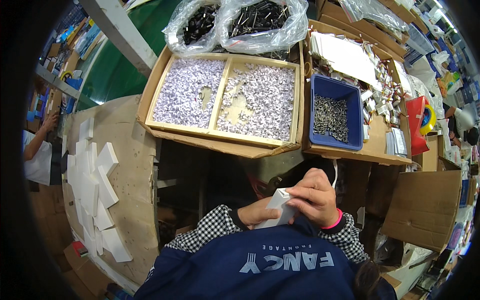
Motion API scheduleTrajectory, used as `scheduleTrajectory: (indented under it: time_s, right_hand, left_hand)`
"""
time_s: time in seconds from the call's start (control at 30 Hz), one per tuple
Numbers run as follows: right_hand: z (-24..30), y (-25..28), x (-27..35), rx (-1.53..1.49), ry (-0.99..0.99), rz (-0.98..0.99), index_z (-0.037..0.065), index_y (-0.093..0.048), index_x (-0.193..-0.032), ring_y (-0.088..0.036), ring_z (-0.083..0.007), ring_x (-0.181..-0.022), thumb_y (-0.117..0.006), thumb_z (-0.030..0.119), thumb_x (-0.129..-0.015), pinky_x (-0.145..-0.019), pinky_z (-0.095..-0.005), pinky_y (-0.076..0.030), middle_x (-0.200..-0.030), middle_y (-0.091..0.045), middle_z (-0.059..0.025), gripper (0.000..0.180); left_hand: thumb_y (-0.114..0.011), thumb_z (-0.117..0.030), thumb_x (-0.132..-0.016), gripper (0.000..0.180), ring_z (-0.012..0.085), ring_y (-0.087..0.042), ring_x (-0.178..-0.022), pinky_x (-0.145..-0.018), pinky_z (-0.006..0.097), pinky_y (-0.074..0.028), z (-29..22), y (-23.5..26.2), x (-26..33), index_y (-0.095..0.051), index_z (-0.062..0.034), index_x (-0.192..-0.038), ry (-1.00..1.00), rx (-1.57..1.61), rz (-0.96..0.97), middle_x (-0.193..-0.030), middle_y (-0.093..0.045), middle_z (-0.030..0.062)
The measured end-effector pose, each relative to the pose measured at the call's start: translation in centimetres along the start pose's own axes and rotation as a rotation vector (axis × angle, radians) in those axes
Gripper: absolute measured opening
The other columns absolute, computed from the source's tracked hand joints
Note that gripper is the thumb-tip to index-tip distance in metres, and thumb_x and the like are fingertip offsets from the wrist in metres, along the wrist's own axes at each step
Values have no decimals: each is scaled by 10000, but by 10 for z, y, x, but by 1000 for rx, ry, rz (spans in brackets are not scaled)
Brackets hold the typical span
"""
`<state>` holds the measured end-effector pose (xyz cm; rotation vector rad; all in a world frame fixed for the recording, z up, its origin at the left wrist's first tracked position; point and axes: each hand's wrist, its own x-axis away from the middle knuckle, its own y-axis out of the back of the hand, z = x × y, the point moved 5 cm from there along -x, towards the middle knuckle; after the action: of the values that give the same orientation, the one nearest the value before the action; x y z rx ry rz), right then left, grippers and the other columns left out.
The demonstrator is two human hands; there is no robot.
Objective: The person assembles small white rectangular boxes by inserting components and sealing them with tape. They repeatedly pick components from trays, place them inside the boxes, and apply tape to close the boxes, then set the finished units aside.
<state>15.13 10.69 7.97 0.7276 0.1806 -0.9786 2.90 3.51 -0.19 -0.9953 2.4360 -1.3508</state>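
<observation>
Close against our chest, we grip a small white box [278, 207], left hand [257, 214] bracing underneath, right hand [316, 199] fingers closed over its top. Trays of small white parts [252, 97] and a blue bin of metal pieces [334, 112] sit within reach on the tabletop [377, 145].

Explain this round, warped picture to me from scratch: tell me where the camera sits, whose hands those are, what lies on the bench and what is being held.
There is no machine here. A person wears a wide fisheye camera on the head, looking down, so straight edges bend near the rim. The two hands near the bottom are that person's own. The left hand and right hand together hold a small white box close to the body. Ahead lies a divided wooden tray full of small white parts, beside a blue bin of small metal pieces. Behind the tray sit two clear bags of black parts. On the left, flat white boxes lie spread on a cardboard sheet. Another person's arm shows at the far left.
</observation>
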Motion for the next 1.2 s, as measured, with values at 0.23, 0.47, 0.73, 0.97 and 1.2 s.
scheduleTrajectory:
  time_s: [0.23, 0.47, 0.73, 0.97, 1.2]
  right_hand:
    - [-11, 4, 5, -127, -89, 102, 70, -714, -984, -577, -244, -910, -755, 80, -731, -808, -349, -461, -918, -650, -38, 257]
    - [-1, 1, 1, -72, -21, 104, 69, -694, -1032, -586, -240, -879, -738, 74, -748, -784, -347, -469, -978, -659, -53, 288]
    - [8, 11, -3, -51, 29, 61, 79, -711, -972, -583, -227, -840, -763, 79, -717, -753, -331, -475, -932, -663, -37, 260]
    - [6, 12, 0, -17, 131, 92, 78, -716, -954, -598, -206, -787, -772, 87, -714, -704, -319, -493, -903, -680, -32, 247]
    - [6, 4, 5, 5, 90, 13, 84, -722, -984, -582, -195, -783, -773, 95, -713, -716, -318, -484, -914, -680, -26, 276]
  left_hand:
    - [-627, -658, -777, 916, 204, -525, -1163, -976, 343, -456, -1, 6, 3, -321, -55, -1395, 105, -33, -57, -1276, -485, 121]
    - [-646, -649, -768, 857, 180, -565, -1097, -947, 308, -477, 1, -2, 1, -405, -44, -1326, 125, 89, -80, -1188, -554, 113]
    - [-607, -657, -806, 818, 139, -529, -1004, -891, 276, -449, -6, -9, -4, -399, -71, -1337, 144, -10, -18, -1149, -489, 64]
    - [-650, -613, -802, 811, 135, -531, -1013, -884, 267, -444, 0, -8, -1, -394, -70, -1347, 125, 48, -18, -1146, -505, 57]
    - [-669, -628, -772, 849, 119, -534, -1006, -863, 255, -454, -2, -5, -2, -393, -74, -1354, 63, 37, -88, -1128, -524, 41]
